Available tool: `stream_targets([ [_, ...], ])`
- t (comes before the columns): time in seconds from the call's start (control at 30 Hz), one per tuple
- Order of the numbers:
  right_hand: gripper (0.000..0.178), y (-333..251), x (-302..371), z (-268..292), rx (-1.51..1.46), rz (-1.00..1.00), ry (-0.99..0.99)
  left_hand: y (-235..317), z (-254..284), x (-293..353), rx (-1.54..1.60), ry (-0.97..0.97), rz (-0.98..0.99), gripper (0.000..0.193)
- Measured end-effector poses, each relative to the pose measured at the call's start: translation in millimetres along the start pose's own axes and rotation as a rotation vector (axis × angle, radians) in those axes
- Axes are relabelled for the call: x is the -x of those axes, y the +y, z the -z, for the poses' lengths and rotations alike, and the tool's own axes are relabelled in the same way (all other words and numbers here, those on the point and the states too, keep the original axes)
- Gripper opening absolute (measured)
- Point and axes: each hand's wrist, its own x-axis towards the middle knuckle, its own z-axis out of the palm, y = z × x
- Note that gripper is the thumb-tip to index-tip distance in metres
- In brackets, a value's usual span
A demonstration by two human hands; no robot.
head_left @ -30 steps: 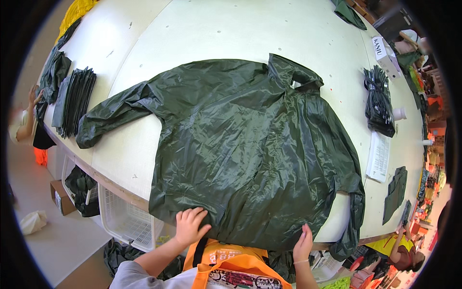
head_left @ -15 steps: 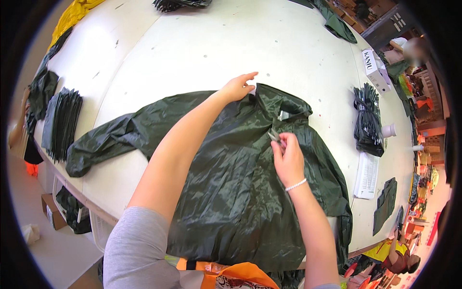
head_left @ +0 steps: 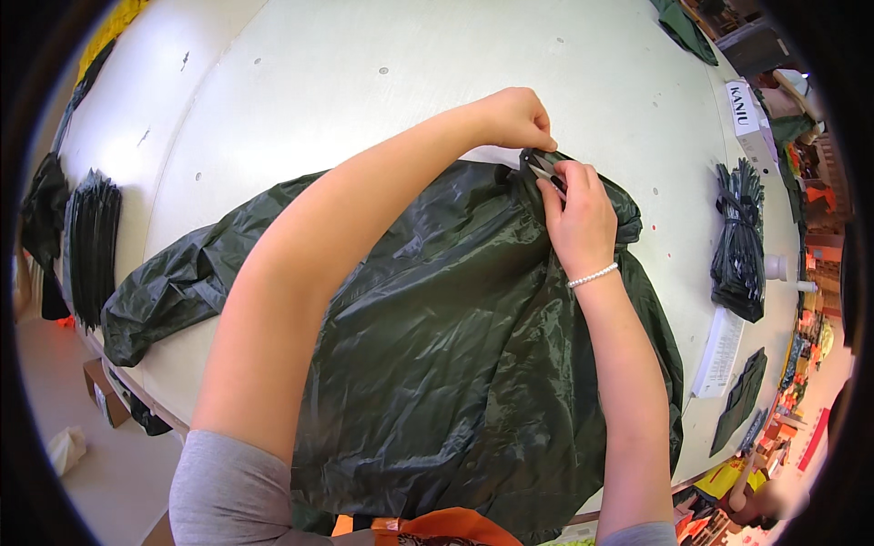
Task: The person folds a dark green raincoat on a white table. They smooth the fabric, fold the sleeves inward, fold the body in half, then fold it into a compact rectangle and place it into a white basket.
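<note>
jacket [head_left: 410, 382]: dark green, sprawled on the white table [head_left: 309, 91], left forearm blocking a chunk
left hand [head_left: 515, 118]: fingertips pinched at the jacket's collar [head_left: 626, 211], exact grip kinda hidden
right hand [head_left: 583, 218]: closed around small snips [head_left: 544, 172] by the collar, handles mostly covered

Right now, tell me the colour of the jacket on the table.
The jacket is dark green and glossy, best seen in the head view.
</note>
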Motion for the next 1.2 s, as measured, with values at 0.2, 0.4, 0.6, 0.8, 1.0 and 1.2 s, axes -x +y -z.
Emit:
stream_targets([
  [0.2, 0.018, 1.0, -3.2, -4.4, -0.021, -0.005, 0.026, 2.1, -1.6, -4.4, -0.055, -0.021, -0.002, 0.024],
  [0.4, 0.016, 6.1, -6.5, -3.4, 0.046, 0.084, 0.045, 14.6, -0.3, -0.7, -0.124, 0.007, 0.04, 0.023],
  [0.6, 0.027, -21.4, 74.6, 50.7, -0.32, -0.27, -0.073, 14.7, -20.4, 117.1, -0.319, 0.549, -0.188, 0.032],
  [0.8, 0.024, -37.3, 352.1, 168.3, -0.231, -0.729, -0.405, 50.2, -126.9, 415.7, -0.533, 0.466, 0.074, 0.033],
  [1.0, 0.06, -97.3, 502.2, 202.3, 0.119, -0.786, -0.689, 126.0, -262.5, 571.1, -0.553, 0.033, 0.626, 0.065],
  [1.2, 0.058, -70.3, 437.8, 154.8, 0.219, -0.602, -0.549, 99.8, -235.0, 496.7, -0.683, 0.081, 0.437, 0.069],
])
